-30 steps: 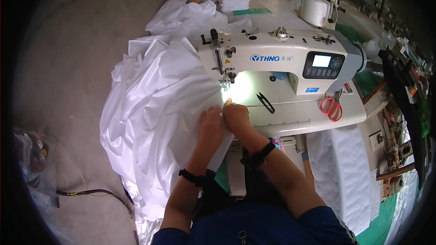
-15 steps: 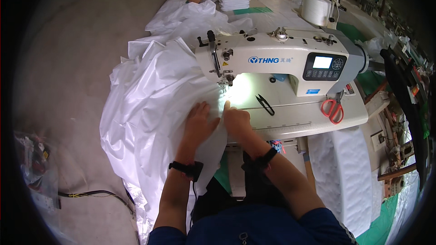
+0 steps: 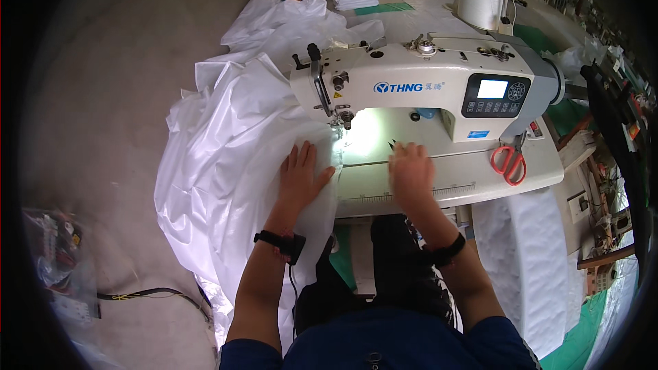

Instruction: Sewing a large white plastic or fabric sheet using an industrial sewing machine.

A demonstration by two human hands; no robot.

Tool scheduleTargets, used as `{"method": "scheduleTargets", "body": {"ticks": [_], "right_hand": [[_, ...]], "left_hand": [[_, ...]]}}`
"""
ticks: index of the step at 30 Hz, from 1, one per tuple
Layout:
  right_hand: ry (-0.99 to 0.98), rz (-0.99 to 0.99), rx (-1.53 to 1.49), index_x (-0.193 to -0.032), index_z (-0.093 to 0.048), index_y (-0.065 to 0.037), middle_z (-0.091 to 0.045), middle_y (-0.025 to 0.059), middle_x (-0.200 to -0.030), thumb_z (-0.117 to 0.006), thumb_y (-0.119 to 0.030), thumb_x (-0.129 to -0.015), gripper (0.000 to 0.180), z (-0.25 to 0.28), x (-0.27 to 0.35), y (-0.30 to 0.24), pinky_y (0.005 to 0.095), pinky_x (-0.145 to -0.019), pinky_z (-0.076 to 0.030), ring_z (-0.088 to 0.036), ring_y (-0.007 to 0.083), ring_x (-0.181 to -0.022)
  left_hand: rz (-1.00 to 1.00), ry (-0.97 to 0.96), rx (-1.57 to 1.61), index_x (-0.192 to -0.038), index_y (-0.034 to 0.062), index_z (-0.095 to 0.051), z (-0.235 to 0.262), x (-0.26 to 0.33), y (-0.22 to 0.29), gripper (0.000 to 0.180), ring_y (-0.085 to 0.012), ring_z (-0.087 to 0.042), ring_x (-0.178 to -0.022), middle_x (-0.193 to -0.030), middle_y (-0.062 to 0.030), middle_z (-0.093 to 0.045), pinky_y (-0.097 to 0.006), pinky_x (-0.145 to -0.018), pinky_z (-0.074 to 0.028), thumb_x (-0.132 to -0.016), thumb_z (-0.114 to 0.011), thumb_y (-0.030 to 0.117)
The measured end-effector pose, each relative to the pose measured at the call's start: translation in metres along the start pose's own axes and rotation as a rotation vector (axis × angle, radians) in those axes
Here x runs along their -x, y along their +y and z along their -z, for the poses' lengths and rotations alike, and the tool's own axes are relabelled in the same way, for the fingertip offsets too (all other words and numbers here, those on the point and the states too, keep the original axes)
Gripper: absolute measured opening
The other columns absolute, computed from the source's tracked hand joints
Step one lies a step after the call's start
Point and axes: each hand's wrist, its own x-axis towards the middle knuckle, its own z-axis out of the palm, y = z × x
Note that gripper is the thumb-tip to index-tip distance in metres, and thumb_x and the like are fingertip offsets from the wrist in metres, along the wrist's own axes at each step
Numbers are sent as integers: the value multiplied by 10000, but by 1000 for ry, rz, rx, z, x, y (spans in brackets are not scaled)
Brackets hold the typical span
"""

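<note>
White fabric (image 3: pixel 233 157) under flat left hand (image 3: pixel 301 179), fingers spread; right hand (image 3: pixel 411 173) flat on sewing machine bed (image 3: pixel 480 171), gripping nothing.

The right hand (image 3: pixel 411 173) has left the white fabric (image 3: pixel 233 157) for the bare machine bed (image 3: pixel 466 164).

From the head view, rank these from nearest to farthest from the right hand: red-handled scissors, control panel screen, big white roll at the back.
From the right hand:
1. Red-handled scissors, on the machine bed to its right.
2. Control panel screen, on the machine head, up and right.
3. Big white roll, far behind the machine.
</note>
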Motion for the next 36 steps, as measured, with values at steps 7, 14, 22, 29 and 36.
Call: {"method": "scheduleTargets", "body": {"ticks": [7, 14, 22, 29, 36], "right_hand": [[-12, -44, 120, -903, -612, -47, -553, 76, -896, -557, -322, -838, 288, -20, 0, 41, 349, -724, -458, -540, 225, -866], [-101, 115, 220, -851, -622, -38, -546, 88, -883, -550, -162, -819, 147, -10, 3, 24, 318, -672, -490, -544, 218, -858], [-213, -54, -148, -998, -508, -16, -615, 140, -819, -485, -124, -840, 192, -12, 2, -1, 420, -653, -497, -630, 312, -741], [-224, 78, -285, -908, -466, -21, -623, 165, -771, -520, -168, -839, 171, -42, -13, -70, 425, -610, -495, -630, 337, -707], [-62, 260, -68, -941, -501, 3, -623, 115, -769, -545, -92, -787, 186, -75, -34, -86, 323, -564, -525, -655, 243, -684]], "left_hand": [[-56, -18, 80, -1325, 1, -350, -13, -43, -20, 689, -362, -245, -1316, -1401, -174, -326, -448, -1048, -221, -876, -423, 519], [86, -75, 54, -1336, 67, -350, -20, -67, -38, 659, -325, -252, -1324, -1419, -126, -314, -455, -1052, -215, -877, -399, 538], [263, 194, 123, -1053, 72, -570, -11, -31, -46, 361, -305, -458, -1113, -1136, -106, -539, -442, -945, -305, -840, -532, 361], [113, 541, 162, -809, 110, -619, -8, -14, -50, 99, -240, -504, -1002, -936, -40, -577, -416, -856, -324, -742, -635, 181], [106, 587, 241, -809, 92, -608, 0, -8, -47, 88, -229, -518, -978, -928, -32, -591, -380, -861, -330, -753, -630, 157]]}}
